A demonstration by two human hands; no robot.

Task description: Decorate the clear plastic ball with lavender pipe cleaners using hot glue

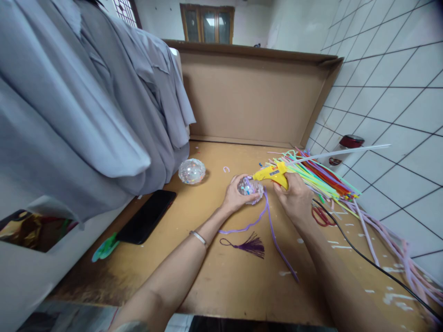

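My left hand (235, 193) is closed around a clear, faceted ball (254, 192) with small coloured bits in it. In my right hand (294, 193) is a yellow glue gun (272, 173), its nozzle at the ball's top, with a long clear glue stick (339, 152) out of its back. Whether the nozzle touches the ball I cannot tell. Purple pipe cleaners (273, 230) trail from beside the ball over the table. A dark purple tassel (251, 245) with a loop lies nearer to me. To the left rests a second clear ball (192, 171).
Bundled coloured pipe cleaners (311, 173) lie at the right by the tiled wall. Red-handled scissors (322, 216) and a black cord (363, 253) are by my right arm. A black phone (147, 216) lies left, below hanging grey cloth (138, 115). A cardboard box (249, 97) stands behind.
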